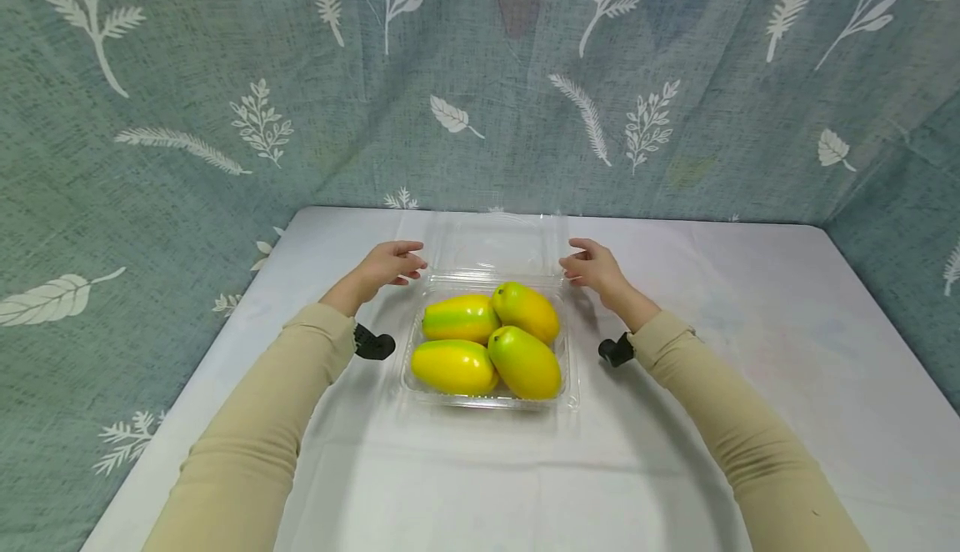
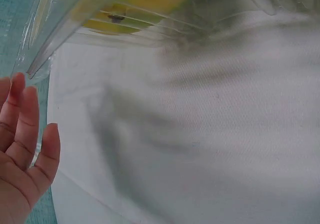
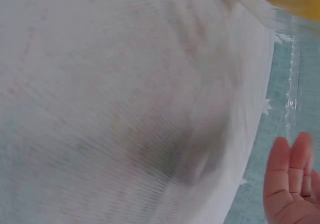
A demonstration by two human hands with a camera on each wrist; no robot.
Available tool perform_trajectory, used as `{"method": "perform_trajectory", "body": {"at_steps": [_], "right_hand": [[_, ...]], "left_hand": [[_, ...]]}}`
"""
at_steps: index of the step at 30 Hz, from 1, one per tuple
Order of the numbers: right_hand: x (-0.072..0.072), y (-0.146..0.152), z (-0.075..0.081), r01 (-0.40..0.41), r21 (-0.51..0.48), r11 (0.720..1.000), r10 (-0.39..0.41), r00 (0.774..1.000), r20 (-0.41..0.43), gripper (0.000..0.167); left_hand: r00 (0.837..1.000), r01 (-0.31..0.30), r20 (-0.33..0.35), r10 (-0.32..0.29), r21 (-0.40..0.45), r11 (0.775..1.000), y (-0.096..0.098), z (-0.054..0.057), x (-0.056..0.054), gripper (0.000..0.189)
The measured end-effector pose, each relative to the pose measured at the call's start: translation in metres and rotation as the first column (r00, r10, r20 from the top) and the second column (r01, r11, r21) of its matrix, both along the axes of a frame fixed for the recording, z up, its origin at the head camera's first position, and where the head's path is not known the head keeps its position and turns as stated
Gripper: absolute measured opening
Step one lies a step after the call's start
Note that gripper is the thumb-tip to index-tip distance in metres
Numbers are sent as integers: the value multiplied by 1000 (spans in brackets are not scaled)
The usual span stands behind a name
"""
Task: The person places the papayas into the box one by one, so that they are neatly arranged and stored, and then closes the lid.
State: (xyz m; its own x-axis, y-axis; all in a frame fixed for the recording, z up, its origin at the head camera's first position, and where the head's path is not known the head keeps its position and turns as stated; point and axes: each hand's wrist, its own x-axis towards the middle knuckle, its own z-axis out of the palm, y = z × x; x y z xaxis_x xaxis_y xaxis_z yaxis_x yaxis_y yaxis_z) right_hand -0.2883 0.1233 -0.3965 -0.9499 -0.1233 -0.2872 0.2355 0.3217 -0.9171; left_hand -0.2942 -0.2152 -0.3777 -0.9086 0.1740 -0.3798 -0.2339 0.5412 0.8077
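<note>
A clear plastic clamshell box (image 1: 491, 403) holds several yellow-green mangoes (image 1: 454, 367), laid side by side. Its clear lid (image 1: 491, 243) is raised at the back, hinged along the far edge. My left hand (image 1: 392, 263) is at the lid's left side, fingers loosely extended, fingertips right by the plastic edge. On the opposite side my right hand (image 1: 592, 267) has its fingertips close to the lid's right edge. In the left wrist view the fingers (image 2: 27, 124) spread near a corner of the plastic. The right wrist view shows straight fingers (image 3: 279, 174) below the lid's edge.
The box stands on a table with a white cloth (image 1: 487, 485). A grey-green curtain with white leaf prints (image 1: 480, 77) hangs behind the table and along both sides. Black wrist camera mounts (image 1: 373, 343) sit under both sleeves.
</note>
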Motion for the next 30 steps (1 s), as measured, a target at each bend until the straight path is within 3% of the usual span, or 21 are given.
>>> {"method": "perform_trajectory", "body": {"at_steps": [8, 20, 30], "right_hand": [[-7, 9, 5, 55, 8, 998, -54, 997, -62, 54], [-5, 28, 13, 96, -20, 995, -98, 990, -100, 52], [-3, 38, 37, 88, -58, 994, -98, 975, -199, 48]], "left_hand": [[995, -5, -94, 9, 47, 999, 6, 2, 3, 44], [991, 2, -132, 9, 86, 996, 24, 3, 2, 39], [968, -67, -231, 97, 135, 989, 33, 19, 1, 36]]}}
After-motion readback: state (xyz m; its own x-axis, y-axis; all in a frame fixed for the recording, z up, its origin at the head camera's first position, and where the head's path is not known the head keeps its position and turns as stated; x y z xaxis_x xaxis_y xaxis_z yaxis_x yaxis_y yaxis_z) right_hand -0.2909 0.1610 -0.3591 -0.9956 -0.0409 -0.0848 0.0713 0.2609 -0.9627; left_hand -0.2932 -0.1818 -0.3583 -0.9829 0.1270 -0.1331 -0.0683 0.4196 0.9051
